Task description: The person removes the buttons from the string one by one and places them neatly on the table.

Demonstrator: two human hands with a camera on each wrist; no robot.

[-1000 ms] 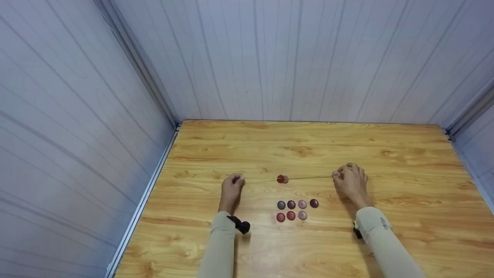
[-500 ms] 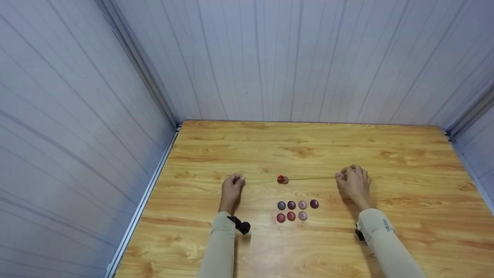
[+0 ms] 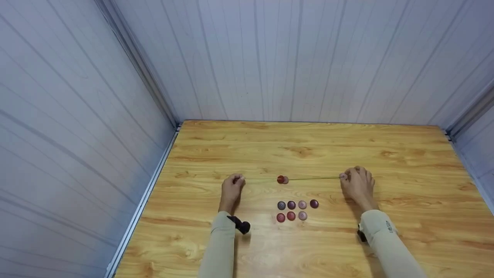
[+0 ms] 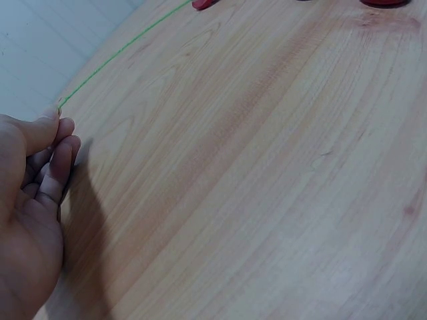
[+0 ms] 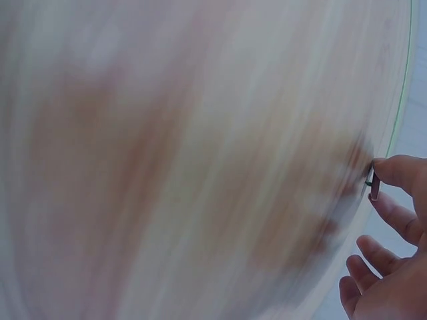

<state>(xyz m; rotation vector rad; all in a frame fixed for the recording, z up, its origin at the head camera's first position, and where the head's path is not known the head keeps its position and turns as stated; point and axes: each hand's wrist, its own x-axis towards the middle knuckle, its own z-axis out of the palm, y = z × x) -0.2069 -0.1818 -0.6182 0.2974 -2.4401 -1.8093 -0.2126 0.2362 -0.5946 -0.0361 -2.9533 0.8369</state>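
Between my hands stretches a thin green string (image 3: 314, 178), straight above the wooden table. My left hand (image 3: 231, 187) pinches its left end with thumb and forefinger; the left wrist view shows the string (image 4: 123, 50) leaving the fingertips. On the right, thumb and forefinger of my right hand (image 3: 359, 187) pinch a small pinkish button (image 3: 342, 176). Seen edge-on in the right wrist view, this button (image 5: 375, 187) has green string at it. Midway along the string sit a red button (image 3: 280, 179) and a pinkish button (image 3: 286, 180), overlapping each other.
Several loose buttons lie in two rows nearer me, among them a dark purple button (image 3: 314, 203), a grey button (image 3: 281, 205) and a red button (image 3: 281, 217). A pale panel wall (image 3: 247, 77) stands behind the wooden table (image 3: 193, 231), with others at its sides.
My right hand has moved a little to the right with the pinched button, and more string shows between it and the middle buttons. The left hand and loose buttons have stayed put.
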